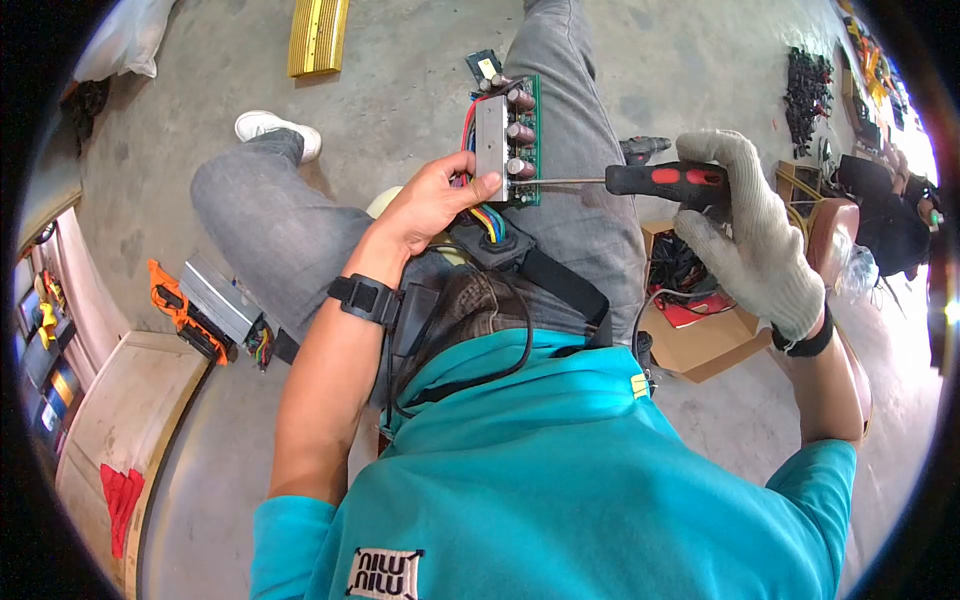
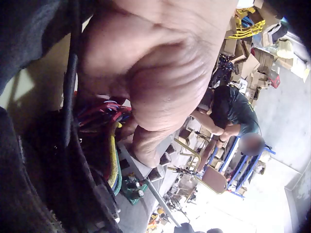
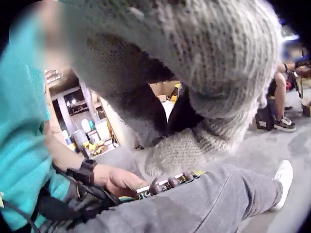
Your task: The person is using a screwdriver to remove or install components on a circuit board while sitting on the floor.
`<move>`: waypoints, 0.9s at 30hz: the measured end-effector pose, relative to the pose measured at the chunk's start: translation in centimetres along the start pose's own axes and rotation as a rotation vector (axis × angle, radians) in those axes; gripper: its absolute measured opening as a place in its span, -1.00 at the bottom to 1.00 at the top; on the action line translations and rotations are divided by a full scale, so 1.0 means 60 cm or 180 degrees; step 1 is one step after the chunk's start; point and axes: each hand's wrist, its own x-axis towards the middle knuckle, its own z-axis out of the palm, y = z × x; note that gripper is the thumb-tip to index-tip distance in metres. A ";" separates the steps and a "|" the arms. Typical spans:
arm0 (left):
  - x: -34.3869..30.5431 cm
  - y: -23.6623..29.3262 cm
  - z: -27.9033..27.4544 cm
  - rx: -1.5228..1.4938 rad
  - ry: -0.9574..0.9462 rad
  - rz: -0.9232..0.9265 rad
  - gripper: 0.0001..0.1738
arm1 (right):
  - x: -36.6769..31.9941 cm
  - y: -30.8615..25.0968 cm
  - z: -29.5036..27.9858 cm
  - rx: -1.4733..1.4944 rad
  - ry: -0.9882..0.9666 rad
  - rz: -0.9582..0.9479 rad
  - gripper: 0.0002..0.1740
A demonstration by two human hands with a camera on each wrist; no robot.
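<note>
In the head view, the bare left hand [image 1: 425, 205] grips the lower end of a green circuit board [image 1: 537, 130] with a silver metal bar [image 1: 490, 135] and several round capacitors, above the thigh. The thumb lies on the bar, also in the left wrist view, where the hand [image 2: 160, 82] covers much of it. Coloured wires leave the board's lower end. The right hand [image 1: 765, 240], in a pale knitted glove, holds a black and red screwdriver [image 1: 650, 181]; its shaft reaches across the board's lower part beside the left thumb. In the right wrist view the glove [image 3: 218, 73] hides the screwdriver.
An open cardboard box [image 1: 700, 345] with cables stands right of the lap. A drill [image 1: 645, 150] lies beyond the right leg. On the floor at left are a silver case [image 1: 220, 300] and orange parts [image 1: 180, 305]. Another person [image 2: 238, 116] is in the background.
</note>
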 end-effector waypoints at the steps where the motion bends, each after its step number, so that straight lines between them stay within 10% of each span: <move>1: 0.000 0.001 -0.001 -0.0081 -0.0001 -0.0070 -0.63 | -0.004 0.008 0.001 -0.0002 0.0000 -0.0001 -0.62; 7: -0.006 0.014 0.008 -0.0195 -0.0063 -0.0096 -0.65 | 0.002 -0.008 -0.006 -0.0028 -0.0179 0.0203 -0.59; 10: -0.007 0.015 0.010 -0.0212 -0.0040 -0.0124 -0.65 | 0.010 -0.015 -0.009 0.0086 -0.0463 0.1345 -0.54; 19: -0.003 0.010 0.008 -0.0142 -0.0037 -0.0059 -0.67 | -0.003 0.014 0.006 -0.0043 -0.0042 -0.0348 -0.43; 24: -0.004 0.013 0.009 -0.0162 -0.0087 0.0002 -0.68 | 0.009 -0.037 -0.018 0.0493 -0.0568 0.1470 -0.41; 27: -0.004 0.013 0.008 -0.0187 -0.0069 0.0001 -0.68 | -0.006 0.005 0.007 0.0258 0.0019 0.0145 -0.45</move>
